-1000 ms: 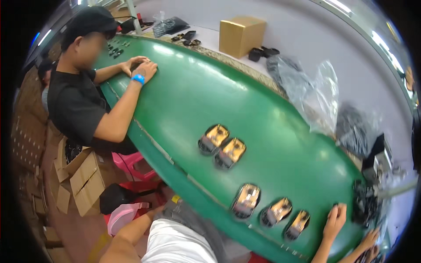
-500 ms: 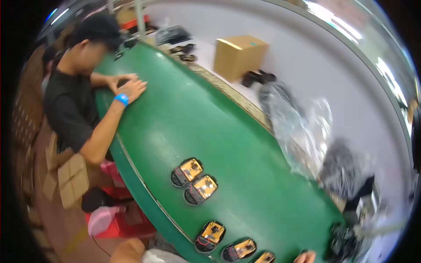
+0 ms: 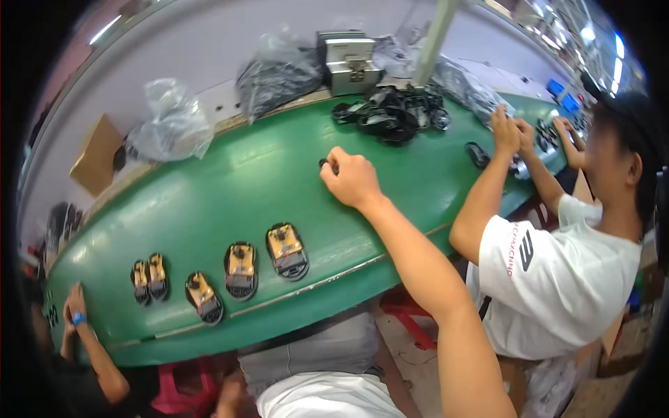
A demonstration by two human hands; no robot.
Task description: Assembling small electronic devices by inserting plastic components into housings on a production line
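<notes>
Reaching out over the curved green conveyor belt (image 3: pixel 230 181), the right hand (image 3: pixel 352 177) is curled closed, fingers pinching a small black part (image 3: pixel 325 164) that rests on the belt surface. Five orange-and-black open device shells (image 3: pixel 286 251) lie in a loose row nearer the belt's front edge, well apart from the hand. Left hand not in view.

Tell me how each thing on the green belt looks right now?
Right hand: closed around a small black part.
Five open black-and-yellow assemblies: lying flat in a row on the green belt.
Clear plastic bag: crumpled.
Brown cardboard box: closed.
Black parts pile: heaped.
</notes>
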